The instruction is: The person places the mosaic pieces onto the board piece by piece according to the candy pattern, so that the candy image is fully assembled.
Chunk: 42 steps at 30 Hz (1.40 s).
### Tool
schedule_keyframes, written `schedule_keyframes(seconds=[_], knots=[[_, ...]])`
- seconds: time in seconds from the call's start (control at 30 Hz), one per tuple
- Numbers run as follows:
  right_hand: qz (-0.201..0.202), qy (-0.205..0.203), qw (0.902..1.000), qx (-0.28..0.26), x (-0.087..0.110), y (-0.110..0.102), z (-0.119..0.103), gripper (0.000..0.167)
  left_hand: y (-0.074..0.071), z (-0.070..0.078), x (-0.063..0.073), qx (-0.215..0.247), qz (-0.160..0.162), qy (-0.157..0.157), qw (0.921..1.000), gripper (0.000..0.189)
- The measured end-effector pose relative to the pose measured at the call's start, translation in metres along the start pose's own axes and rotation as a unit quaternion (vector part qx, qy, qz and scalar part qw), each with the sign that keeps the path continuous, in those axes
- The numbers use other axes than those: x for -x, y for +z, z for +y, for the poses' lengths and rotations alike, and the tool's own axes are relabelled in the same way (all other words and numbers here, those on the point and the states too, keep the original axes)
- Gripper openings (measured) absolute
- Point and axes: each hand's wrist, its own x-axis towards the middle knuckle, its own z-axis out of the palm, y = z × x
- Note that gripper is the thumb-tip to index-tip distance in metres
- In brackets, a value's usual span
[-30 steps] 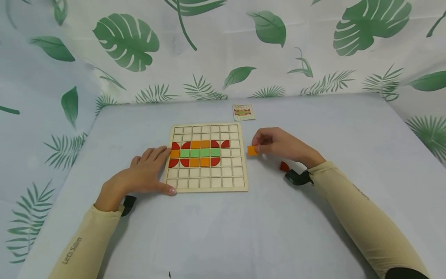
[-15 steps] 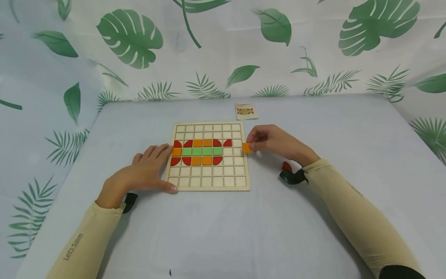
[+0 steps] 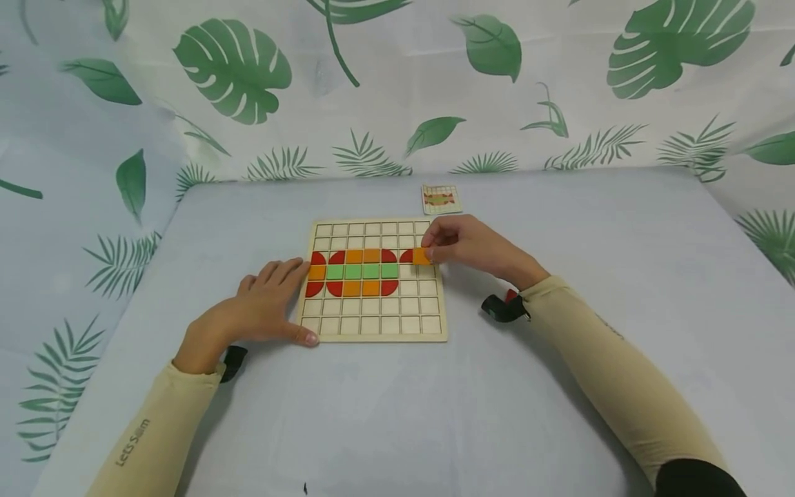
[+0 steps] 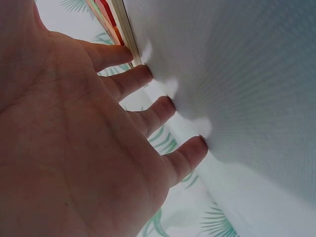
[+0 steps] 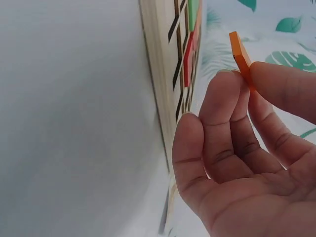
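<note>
A wooden grid board lies on the table, with red, orange and green pieces forming a pattern across its middle rows. My right hand pinches an orange square tile between thumb and fingers, above the board's right side beside a red quarter-round piece. In the right wrist view the orange tile is tilted and raised off the board. My left hand rests at the board's left edge, thumb at the near left corner. Its fingers are spread, with their tips on the table.
Behind the board lies a small pattern card printed with a similar coloured design. Partly hidden by the right wrist strap, a loose red piece sits on the table. A leaf-printed cloth hangs at the back.
My right hand has carried the orange tile leftward, from beside the board to over its right columns. The left hand has stayed at the board's left edge.
</note>
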Motion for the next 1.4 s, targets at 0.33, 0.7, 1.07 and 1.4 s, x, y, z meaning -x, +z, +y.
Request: schedule_keyframes(seconds=[0.33, 0.7, 1.07, 1.4], knots=[[-0.002, -0.003, 0.9999, -0.011, -0.011, 0.009, -0.005, 0.011, 0.000, -0.001, 0.000, 0.000, 0.005, 0.004, 1.0000, 0.129], [-0.002, -0.002, 0.9996, 0.028, -0.014, 0.020, -0.006, 0.010, 0.001, -0.002, 0.000, 0.003, 0.003, -0.001, 1.0000, 0.130], [-0.003, -0.019, 0.9976, 0.067, -0.013, 0.026, -0.007, 0.006, 0.000, -0.003, -0.001, -0.003, 0.003, -0.001, 1.0000, 0.130], [-0.014, -0.034, 0.9950, 0.093, -0.013, 0.029, -0.006, 0.003, 0.001, -0.003, -0.002, -0.002, 0.000, -0.002, 1.0000, 0.130]])
